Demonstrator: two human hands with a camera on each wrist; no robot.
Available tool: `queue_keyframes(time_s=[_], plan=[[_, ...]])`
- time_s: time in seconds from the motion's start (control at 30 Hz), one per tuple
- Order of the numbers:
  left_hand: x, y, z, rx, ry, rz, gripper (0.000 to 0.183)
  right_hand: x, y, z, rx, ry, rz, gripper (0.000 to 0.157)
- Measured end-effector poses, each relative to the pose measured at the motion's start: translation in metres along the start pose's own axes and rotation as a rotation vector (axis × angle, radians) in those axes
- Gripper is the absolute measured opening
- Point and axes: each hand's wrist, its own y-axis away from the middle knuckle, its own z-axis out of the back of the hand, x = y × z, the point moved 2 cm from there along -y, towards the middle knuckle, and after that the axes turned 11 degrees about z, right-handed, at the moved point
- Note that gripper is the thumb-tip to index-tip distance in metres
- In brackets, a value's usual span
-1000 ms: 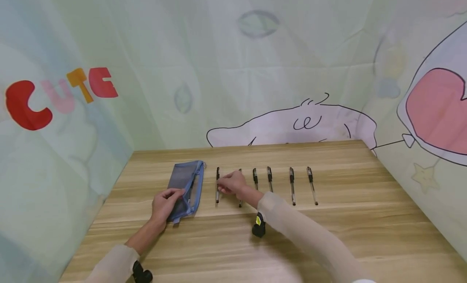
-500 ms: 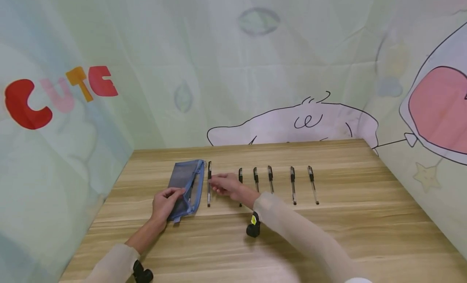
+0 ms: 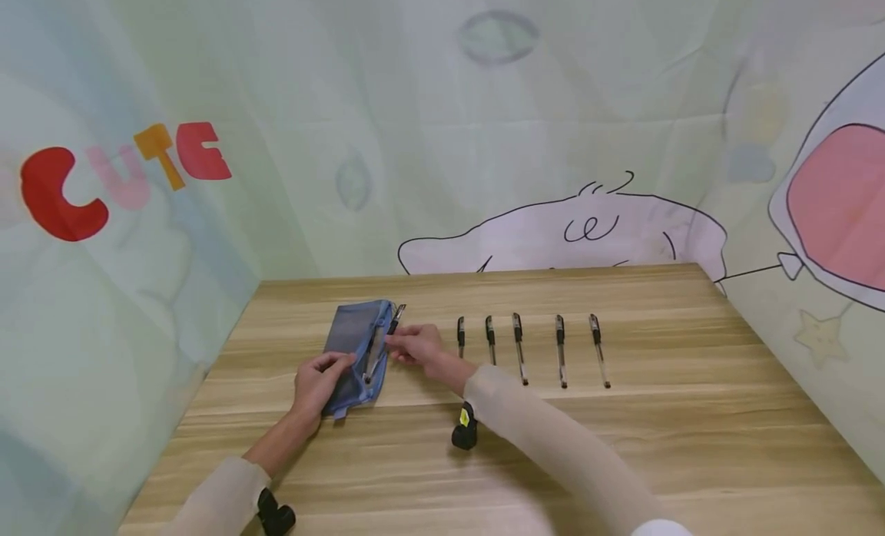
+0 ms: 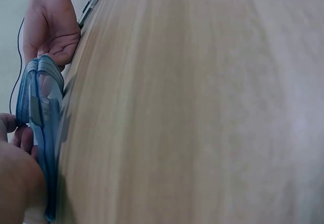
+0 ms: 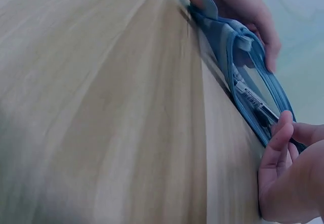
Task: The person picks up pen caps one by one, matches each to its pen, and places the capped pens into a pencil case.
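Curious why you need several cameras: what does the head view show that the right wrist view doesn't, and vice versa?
Only the head view: five pens in a row, the CUTE lettering. Only the right wrist view: dark marks along a pen at the blue pouch opening. Both: that pouch, the left hand, right hand and table.

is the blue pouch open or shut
Open: the blue pouch has its zipper edges parted, and a pen in the right hand slants into the gap.
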Motion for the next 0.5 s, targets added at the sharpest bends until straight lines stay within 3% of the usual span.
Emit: queue_keyframes(time_s=[0.17, 0.5], plan=[[-0.001, 0.0, 0.0, -0.007, -0.01, 0.009, 0.013, -0.004, 0.001, -0.011, -0.013, 0.112, 0.037, 0.02], [-0.001, 0.0, 0.0, 0.005, 0.033, 0.0, 0.012, -0.005, 0.006, -0.023, -0.052, 0.274, 0.093, 0.015]])
